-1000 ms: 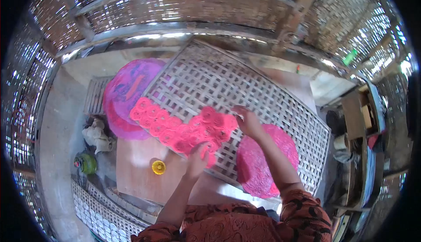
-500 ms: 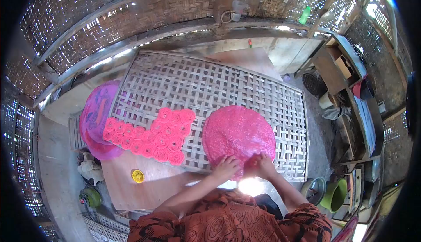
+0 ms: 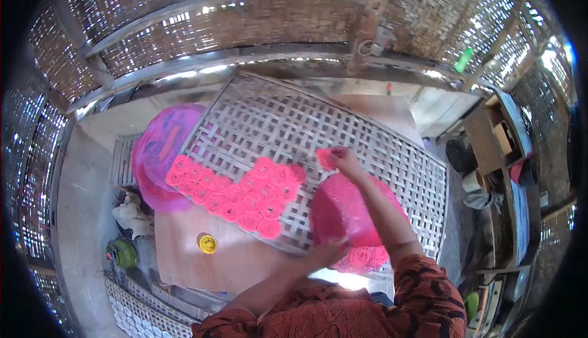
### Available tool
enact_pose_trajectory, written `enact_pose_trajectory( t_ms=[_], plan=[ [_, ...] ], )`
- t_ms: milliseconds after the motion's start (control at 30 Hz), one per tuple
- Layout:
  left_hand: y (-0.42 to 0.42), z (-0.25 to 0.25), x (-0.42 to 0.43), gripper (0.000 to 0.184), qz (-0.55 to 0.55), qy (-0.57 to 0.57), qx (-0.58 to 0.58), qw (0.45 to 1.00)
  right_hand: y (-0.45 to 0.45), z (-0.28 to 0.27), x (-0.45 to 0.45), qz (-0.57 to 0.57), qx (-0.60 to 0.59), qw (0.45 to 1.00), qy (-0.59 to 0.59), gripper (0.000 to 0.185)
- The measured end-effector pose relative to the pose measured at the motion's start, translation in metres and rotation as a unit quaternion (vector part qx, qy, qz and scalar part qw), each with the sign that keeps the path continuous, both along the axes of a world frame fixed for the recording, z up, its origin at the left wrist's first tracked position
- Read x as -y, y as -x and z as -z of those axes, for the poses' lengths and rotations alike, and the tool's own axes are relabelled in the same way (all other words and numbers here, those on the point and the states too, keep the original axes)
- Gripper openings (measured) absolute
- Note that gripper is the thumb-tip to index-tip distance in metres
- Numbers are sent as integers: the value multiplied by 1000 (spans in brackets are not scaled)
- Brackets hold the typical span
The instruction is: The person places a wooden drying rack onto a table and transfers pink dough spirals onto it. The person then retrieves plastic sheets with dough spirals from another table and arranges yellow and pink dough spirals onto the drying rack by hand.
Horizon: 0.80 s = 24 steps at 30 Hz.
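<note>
A flat pink cracker (image 3: 324,159) of coiled strands is pinched in my right hand (image 3: 345,160), above the woven bamboo rack (image 3: 288,117). My left hand (image 3: 331,252), slightly blurred, grips the near edge of a round pink plastic sheet (image 3: 358,215) and holds part of it raised. Under the sheet's near edge more coiled pink crackers (image 3: 364,257) show; the sheet hides the rest. Left of my hands, several pink crackers (image 3: 251,194) lie side by side in rows on the rack.
Purple and pink round sheets (image 3: 162,148) lie left of the rack. A yellow round item (image 3: 207,244) rests on the wooden board (image 3: 177,240). On the floor at left is a green gas cylinder (image 3: 122,253). Wooden shelving (image 3: 484,136) stands at right.
My right hand has left the sheet and moved up and forward with a cracker. The sheet's near edge has been lifted, exposing crackers. The view has turned, shifting the scene.
</note>
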<state>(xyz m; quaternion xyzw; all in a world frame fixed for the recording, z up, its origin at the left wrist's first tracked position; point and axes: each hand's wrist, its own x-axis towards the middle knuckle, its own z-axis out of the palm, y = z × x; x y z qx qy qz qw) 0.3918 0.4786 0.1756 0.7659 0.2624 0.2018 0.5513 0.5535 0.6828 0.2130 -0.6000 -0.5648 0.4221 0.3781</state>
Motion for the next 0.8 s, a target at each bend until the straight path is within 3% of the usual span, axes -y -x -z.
enact_pose_trajectory(
  t_ms=[33,100,200,233,267,333,400,467,500,533,567,600,633,667,700,733,767,800],
  plan=[
    [4,-1,3,17,-5,-30,-3,1000,28,2,-18,8,26,1000,-1,19],
    [4,17,13,23,-25,-32,-7,999,73,45,-55,23,-203,978,46,18],
    [11,12,14,25,-54,-15,-15,998,109,90,-79,6,-222,970,95,24],
    [12,25,14,24,-51,-18,19,998,111,101,-86,-32,-5,996,80,31],
    [16,22,15,24,-55,-17,18,998,113,87,-79,-36,-6,996,81,31],
    [24,8,8,22,-95,15,-9,995,109,39,-62,-111,254,956,-90,34],
    [34,-4,-6,20,-122,-9,30,992,85,22,-64,-76,227,969,-66,37],
    [48,-16,-25,15,-162,1,99,982,54,-50,-41,-74,241,966,-64,39],
    [58,-23,-38,13,-177,34,131,975,44,-92,-23,-37,167,985,1,37],
    [73,-45,-48,12,-237,68,143,958,18,-97,-20,-32,189,981,-19,37],
    [93,-70,-59,11,-298,101,154,937,-12,-90,-17,-48,152,977,-139,34],
    [116,-76,-78,10,-370,-1,112,922,-32,-105,-5,-40,118,990,-72,38],
    [142,-83,-97,9,-434,-102,68,893,-50,-116,10,-28,113,990,-78,34],
    [170,-99,-117,12,-489,-50,81,867,-68,-121,25,-14,109,990,-86,31],
    [194,-127,-137,26,-462,51,343,816,-83,-122,38,9,99,991,-85,29],
    [226,-150,-153,37,-484,10,290,825,-97,-119,51,33,90,992,-82,27],
    [255,-154,-176,37,-568,-98,255,777,-109,-111,63,61,71,992,-80,26],
    [291,-156,-191,30,-575,-195,187,772,-119,-99,76,89,52,992,-77,24]
  ],
)
